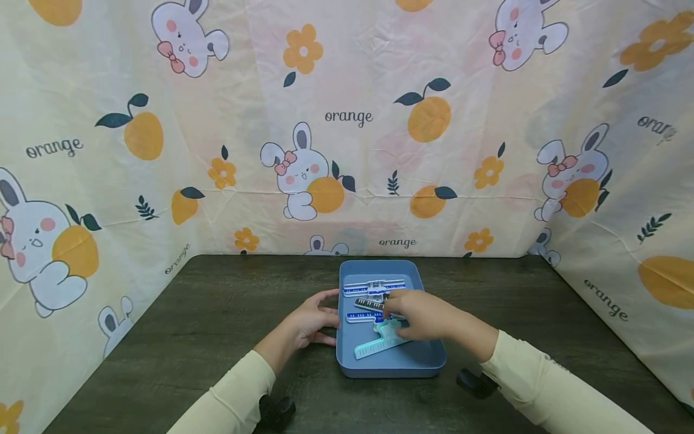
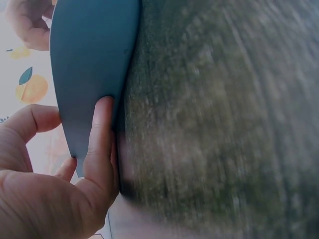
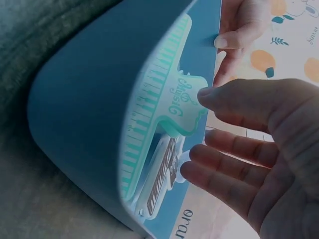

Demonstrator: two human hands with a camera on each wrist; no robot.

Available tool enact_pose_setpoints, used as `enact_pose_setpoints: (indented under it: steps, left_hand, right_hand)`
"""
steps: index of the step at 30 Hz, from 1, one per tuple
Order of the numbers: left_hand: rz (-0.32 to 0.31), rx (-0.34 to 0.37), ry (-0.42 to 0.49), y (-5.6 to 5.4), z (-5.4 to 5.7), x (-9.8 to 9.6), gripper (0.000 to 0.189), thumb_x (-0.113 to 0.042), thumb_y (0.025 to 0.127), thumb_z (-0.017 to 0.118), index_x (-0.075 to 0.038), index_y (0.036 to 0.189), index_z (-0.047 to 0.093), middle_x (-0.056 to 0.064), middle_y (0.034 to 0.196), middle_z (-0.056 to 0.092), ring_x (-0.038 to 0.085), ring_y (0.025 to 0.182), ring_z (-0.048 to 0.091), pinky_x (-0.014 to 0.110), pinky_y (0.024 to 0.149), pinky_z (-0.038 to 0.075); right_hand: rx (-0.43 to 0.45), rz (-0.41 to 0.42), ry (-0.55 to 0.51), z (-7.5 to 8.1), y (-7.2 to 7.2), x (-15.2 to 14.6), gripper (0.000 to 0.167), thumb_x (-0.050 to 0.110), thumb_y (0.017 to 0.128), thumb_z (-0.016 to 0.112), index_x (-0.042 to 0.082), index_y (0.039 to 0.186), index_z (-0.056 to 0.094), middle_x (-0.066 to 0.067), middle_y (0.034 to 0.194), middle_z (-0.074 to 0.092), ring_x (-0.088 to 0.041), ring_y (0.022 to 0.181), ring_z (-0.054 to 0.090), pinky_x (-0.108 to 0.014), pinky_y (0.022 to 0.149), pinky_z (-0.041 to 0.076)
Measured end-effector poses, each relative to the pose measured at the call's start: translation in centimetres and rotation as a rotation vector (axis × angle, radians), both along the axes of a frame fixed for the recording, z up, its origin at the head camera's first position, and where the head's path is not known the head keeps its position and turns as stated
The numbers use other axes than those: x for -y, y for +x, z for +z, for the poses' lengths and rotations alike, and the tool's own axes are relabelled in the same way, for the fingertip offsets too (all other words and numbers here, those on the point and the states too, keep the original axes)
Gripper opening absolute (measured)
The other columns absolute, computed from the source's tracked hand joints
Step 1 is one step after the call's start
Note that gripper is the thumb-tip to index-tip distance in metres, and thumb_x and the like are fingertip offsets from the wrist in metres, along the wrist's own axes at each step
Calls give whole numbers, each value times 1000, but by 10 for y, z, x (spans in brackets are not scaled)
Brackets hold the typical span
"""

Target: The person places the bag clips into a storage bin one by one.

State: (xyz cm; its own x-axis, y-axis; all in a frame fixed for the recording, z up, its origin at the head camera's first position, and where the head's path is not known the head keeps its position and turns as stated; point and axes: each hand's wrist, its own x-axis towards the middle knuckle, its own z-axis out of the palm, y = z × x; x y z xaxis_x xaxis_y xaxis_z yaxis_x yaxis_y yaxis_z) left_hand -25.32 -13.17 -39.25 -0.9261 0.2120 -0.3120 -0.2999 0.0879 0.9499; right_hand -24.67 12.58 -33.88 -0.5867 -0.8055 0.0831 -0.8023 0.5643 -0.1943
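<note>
A blue rectangular tray (image 1: 398,364) stands on the dark table with several piano-keyboard clips lying in it. My left hand (image 1: 314,319) touches the tray's left wall with its fingers spread; in the left wrist view the fingers (image 2: 102,124) rest on that outer wall. Over the clips is my right hand (image 1: 425,313). Its thumb touches the handle of a mint-green clip (image 3: 142,114) marked "Music". The other fingers extend loosely near a black-and-white clip (image 3: 162,177). One blue-and-white clip (image 1: 363,317) lies partly under the right hand, another blue-and-white clip (image 1: 355,290) farther back.
The dark wood table (image 1: 244,301) extends on both sides of the tray. A printed cloth (image 1: 347,163) with rabbits and oranges hangs behind and at the sides. A small black device (image 1: 276,413) is at the left wrist, a second black device (image 1: 477,384) at the right.
</note>
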Motion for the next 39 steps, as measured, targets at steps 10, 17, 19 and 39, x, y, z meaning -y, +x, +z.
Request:
enact_pose_setpoints:
  steps: [10,17,19,39]
  left_hand:
    - [9,-13,-28,2,3,-1,80,13,78,62,-13,149,36,20,120,59,28,94,67,43,63,59]
    - [34,-55,-97,5,2,-3,72,10,80,65,-7,145,41,18,114,62,26,88,68,42,62,59]
    - [41,-75,-140,7,3,-3,68,8,81,67,-6,143,44,17,111,64,25,86,68,41,62,59]
    - [-68,-384,-393,23,13,15,27,-6,88,68,1,114,65,5,83,66,18,74,64,36,62,58]
  right_hand:
    - [-70,-37,-39,-4,9,-15,23,13,80,78,9,101,71,-1,97,63,-16,87,62,-32,73,54]
    - [-56,-68,-72,-3,19,-23,22,13,83,76,7,103,71,-2,100,64,-19,91,63,-35,76,54]
    - [-58,-69,-87,-4,21,-25,21,12,83,75,7,103,71,-3,100,64,-20,91,63,-35,76,54]
    - [-223,-135,-256,-8,37,-52,25,9,79,79,16,101,69,6,97,65,-6,81,57,-27,66,52]
